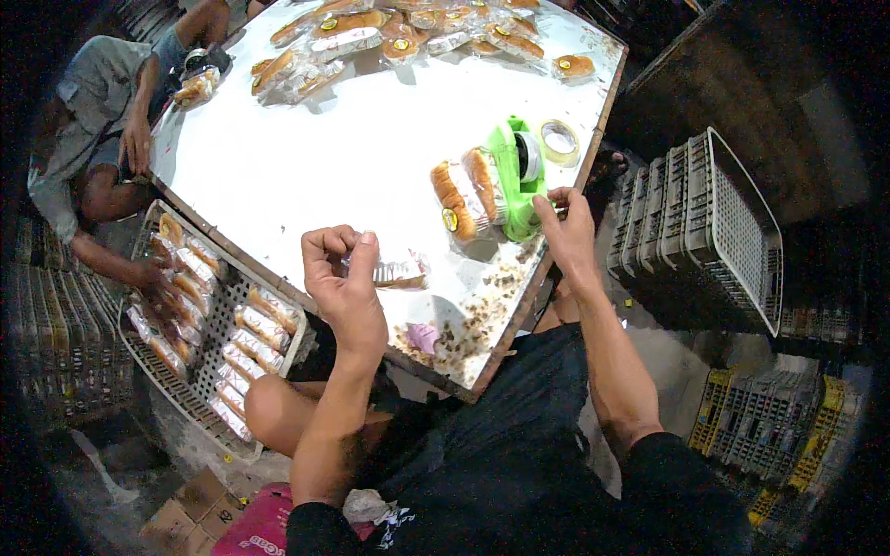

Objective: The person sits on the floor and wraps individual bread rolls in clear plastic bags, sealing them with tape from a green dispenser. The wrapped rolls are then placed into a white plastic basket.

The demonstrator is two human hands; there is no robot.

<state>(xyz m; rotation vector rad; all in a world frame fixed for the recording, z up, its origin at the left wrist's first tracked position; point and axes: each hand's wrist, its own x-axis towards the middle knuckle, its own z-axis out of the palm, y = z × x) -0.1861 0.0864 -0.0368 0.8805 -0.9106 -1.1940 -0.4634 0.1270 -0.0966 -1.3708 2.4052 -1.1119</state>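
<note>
My left hand (345,285) is raised over the table's near edge, its thumb and fingers pinched on a clear plastic wrapper around a bread roll (403,271), which is partly hidden behind the hand. At the near end of a green tape dispenser (518,187), my right hand (567,226) rests with thumb and forefinger apart; whether it grips the dispenser is unclear. Against the dispenser's left side lie wrapped bread rolls (455,194) with a yellow sticker. Beyond the dispenser lies a roll of clear tape (559,142).
Many wrapped rolls (348,24) lie at the white table's far side. Crumbs and a purple scrap (422,338) mark its near corner. On the left, a co-worker's hand (149,272) reaches into a crate (208,347) of wrapped rolls. Stacked crates (695,229) stand right.
</note>
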